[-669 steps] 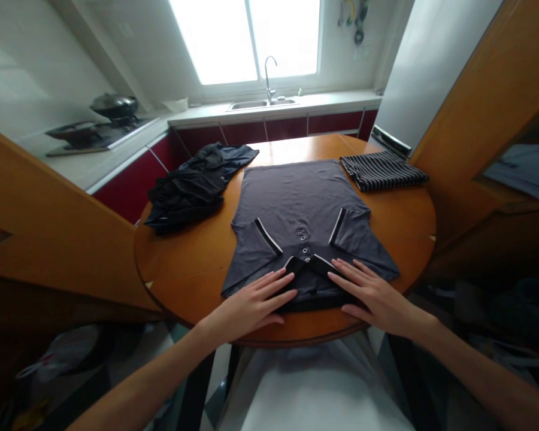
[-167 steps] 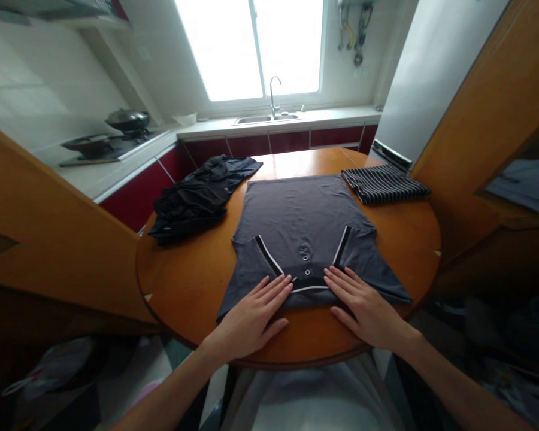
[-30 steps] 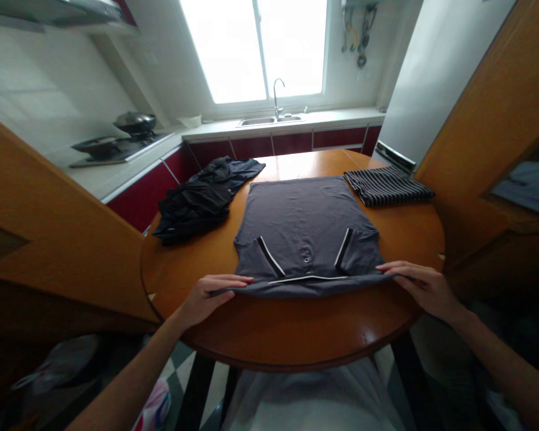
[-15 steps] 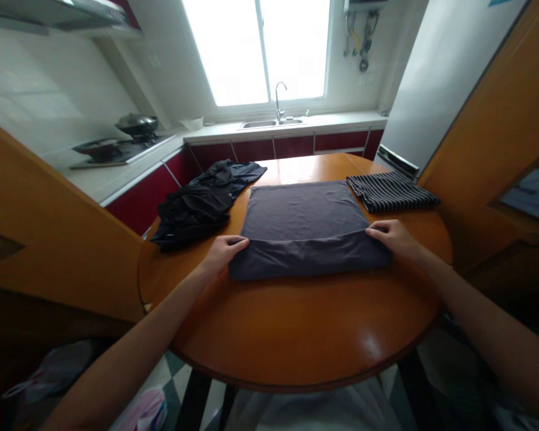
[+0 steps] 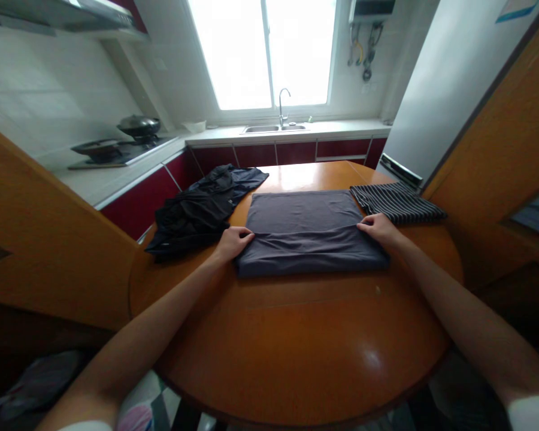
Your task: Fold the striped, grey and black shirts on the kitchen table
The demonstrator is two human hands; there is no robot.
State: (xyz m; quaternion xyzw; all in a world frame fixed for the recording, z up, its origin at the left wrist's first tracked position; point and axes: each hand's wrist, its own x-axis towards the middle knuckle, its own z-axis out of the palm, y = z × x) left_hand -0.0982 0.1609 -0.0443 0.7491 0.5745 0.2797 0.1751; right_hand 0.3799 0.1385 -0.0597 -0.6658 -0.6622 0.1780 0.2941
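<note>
A dark grey piece of clothing (image 5: pixel 312 251) lies on the round wooden table (image 5: pixel 296 335), its near part folded over onto the far part. My left hand (image 5: pixel 234 242) pinches the left end of the folded edge. At the right end of that same edge, my right hand (image 5: pixel 379 228) has its thumb and fingers closed on the cloth. Between the hands the edge runs nearly straight, with some wrinkles in the flap below it. Which kind of garment it is I cannot tell.
Crumpled black clothes (image 5: pixel 197 209) lie left of the grey cloth, close to my left hand. A folded black-and-white striped cloth (image 5: pixel 397 202) is at the right. Beyond the table stand a counter with a sink (image 5: pixel 263 129) and a stove (image 5: pixel 126 152) with pans.
Both hands have moved the folded edge farther from me over the cloth, so the flap is deeper and less of the far part shows. The view has tilted up slightly.
</note>
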